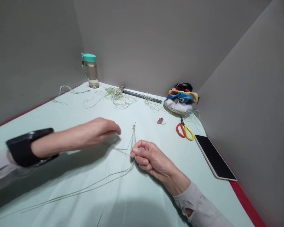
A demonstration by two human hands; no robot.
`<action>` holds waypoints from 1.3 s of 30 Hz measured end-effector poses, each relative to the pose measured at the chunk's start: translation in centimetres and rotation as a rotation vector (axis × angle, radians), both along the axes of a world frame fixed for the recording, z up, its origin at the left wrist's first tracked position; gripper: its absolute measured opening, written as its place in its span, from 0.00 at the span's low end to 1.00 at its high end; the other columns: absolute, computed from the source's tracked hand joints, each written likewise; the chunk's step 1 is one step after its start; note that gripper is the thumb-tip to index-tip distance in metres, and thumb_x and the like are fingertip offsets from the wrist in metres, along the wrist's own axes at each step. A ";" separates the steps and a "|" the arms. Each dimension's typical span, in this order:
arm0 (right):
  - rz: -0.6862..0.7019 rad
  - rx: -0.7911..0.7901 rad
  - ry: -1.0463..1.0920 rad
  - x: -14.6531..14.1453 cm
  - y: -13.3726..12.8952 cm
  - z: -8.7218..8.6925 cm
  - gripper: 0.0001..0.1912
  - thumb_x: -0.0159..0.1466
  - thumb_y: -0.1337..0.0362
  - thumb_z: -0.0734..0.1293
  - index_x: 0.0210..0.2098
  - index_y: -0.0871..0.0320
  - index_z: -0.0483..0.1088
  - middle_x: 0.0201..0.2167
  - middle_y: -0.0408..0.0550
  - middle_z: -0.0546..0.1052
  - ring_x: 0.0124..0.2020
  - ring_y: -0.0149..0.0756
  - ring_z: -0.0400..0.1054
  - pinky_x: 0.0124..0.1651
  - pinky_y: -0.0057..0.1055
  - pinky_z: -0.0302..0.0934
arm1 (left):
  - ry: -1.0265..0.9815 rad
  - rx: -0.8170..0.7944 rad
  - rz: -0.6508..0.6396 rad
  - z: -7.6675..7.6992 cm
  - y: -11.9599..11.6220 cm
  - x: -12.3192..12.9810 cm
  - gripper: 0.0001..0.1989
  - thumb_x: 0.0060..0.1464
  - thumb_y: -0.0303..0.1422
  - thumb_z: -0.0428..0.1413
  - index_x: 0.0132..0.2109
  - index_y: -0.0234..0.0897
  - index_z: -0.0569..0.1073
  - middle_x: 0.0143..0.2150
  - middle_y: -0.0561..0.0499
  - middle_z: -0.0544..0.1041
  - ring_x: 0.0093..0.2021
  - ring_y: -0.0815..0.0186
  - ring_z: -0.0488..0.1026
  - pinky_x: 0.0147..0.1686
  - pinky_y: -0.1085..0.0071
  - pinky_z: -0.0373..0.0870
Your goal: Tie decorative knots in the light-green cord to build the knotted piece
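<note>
My right hand point(146, 156) pinches thin green cords point(94, 186) between thumb and forefinger, just below a small knotted loop point(134, 126) that lies on the cloth. From the pinch, two long strands trail toward the lower left, and others run left toward the underside of my left hand point(103, 130). That hand hovers palm down over the cloth, slightly blurred, its fingers bent together. What it holds, if anything, is hidden. A black band point(29, 146) wraps my left wrist.
A teal-lidded bottle point(92, 71) stands at the back left. Behind my hands lie tangled thread point(118, 96) and a dark rod point(142, 95). To the right are a binder clip point(160, 120), a basket of fabric point(176, 108), scissors point(185, 130) and a tablet point(215, 157). Grey walls enclose the table.
</note>
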State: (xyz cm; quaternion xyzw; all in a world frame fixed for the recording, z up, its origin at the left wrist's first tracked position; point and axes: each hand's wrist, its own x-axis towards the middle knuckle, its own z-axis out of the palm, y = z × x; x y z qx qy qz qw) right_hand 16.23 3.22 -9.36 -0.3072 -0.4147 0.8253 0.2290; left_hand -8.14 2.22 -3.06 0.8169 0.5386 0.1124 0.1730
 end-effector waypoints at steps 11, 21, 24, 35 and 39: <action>-0.027 -0.002 0.011 -0.5 -0.4 0.2 0.21 0.56 0.55 0.82 0.31 0.58 0.69 0.15 0.30 0.62 0.15 0.17 0.40 0.17 0.21 0.29 | -0.323 -0.306 -0.064 -2.8 -0.8 3.6 0.12 0.69 0.42 0.47 0.46 0.40 0.69 0.32 0.54 0.76 0.32 0.63 0.69 0.34 0.71 0.61; -0.041 0.060 -0.048 -0.4 -0.6 0.4 0.21 0.57 0.53 0.79 0.33 0.57 0.68 0.24 0.35 0.69 0.17 0.17 0.42 0.18 0.22 0.33 | -0.294 -0.353 -0.108 -2.9 -1.0 3.8 0.13 0.64 0.34 0.47 0.33 0.37 0.72 0.29 0.50 0.74 0.29 0.64 0.66 0.33 0.70 0.58; -0.032 0.132 -0.116 -0.1 -0.6 0.6 0.21 0.58 0.51 0.77 0.38 0.56 0.67 0.24 0.33 0.66 0.18 0.19 0.40 0.19 0.22 0.33 | -0.317 -0.353 -0.120 -3.0 -1.0 3.5 0.13 0.64 0.34 0.47 0.33 0.37 0.72 0.27 0.53 0.70 0.28 0.66 0.63 0.32 0.70 0.58; -0.031 1.005 -0.805 8.7 1.0 7.0 0.13 0.65 0.54 0.71 0.29 0.55 0.76 0.25 0.46 0.75 0.26 0.34 0.61 0.31 0.32 0.52 | -0.329 -0.273 -0.169 -3.0 -1.2 3.2 0.15 0.67 0.34 0.48 0.31 0.38 0.71 0.27 0.53 0.71 0.28 0.66 0.64 0.32 0.71 0.59; -0.256 1.309 -1.011 11.0 2.3 6.5 0.10 0.68 0.59 0.67 0.32 0.54 0.77 0.34 0.55 0.78 0.35 0.44 0.65 0.42 0.42 0.57 | -0.320 -0.219 -0.168 -3.4 -1.4 3.4 0.15 0.68 0.34 0.48 0.32 0.38 0.70 0.26 0.52 0.69 0.27 0.65 0.62 0.31 0.70 0.56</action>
